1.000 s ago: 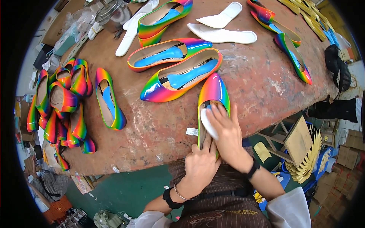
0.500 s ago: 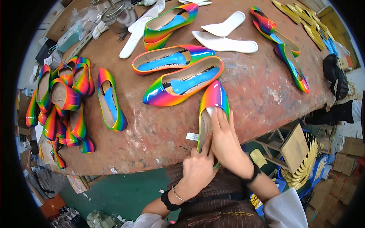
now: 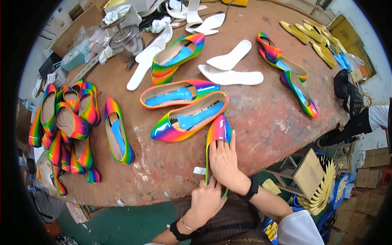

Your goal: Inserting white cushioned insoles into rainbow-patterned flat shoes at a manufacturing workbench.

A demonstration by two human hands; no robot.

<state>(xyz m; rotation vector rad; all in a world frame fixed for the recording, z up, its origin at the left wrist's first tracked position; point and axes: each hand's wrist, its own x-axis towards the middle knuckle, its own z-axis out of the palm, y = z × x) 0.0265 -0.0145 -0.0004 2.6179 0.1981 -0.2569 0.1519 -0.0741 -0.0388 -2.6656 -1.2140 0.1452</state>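
A rainbow patent flat shoe [image 3: 219, 128] lies toe-away near the table's front edge. My left hand [image 3: 206, 201] is closed around its heel end, with a finger reaching inside. My right hand [image 3: 223, 162] lies over the shoe with fingers stretched out; several reach into the toe, where their tips are hidden, and one lies along its outer right side. The shoe's inner sole is mostly covered by my hands. Just beyond the toe sit two matching shoes, a nearer one [image 3: 189, 118] and a farther one [image 3: 179, 93], with blue pieces inside. A small white label [image 3: 199, 170] lies left of the held shoe.
Stacked rainbow shoes [image 3: 71, 118] crowd the left side, with a single shoe [image 3: 117, 130] beside them. White insoles [image 3: 230, 76] lie farther back. More rainbow shoes [image 3: 299, 94] and yellow shoes [image 3: 322, 53] are at right. A wooden stool [image 3: 308, 173] stands off the table's right front edge.
The view has tilted up, so the table appears lower. My right fingers have slid deeper into the toe, and the white patch seen there is now hidden. My left hand keeps the heel.
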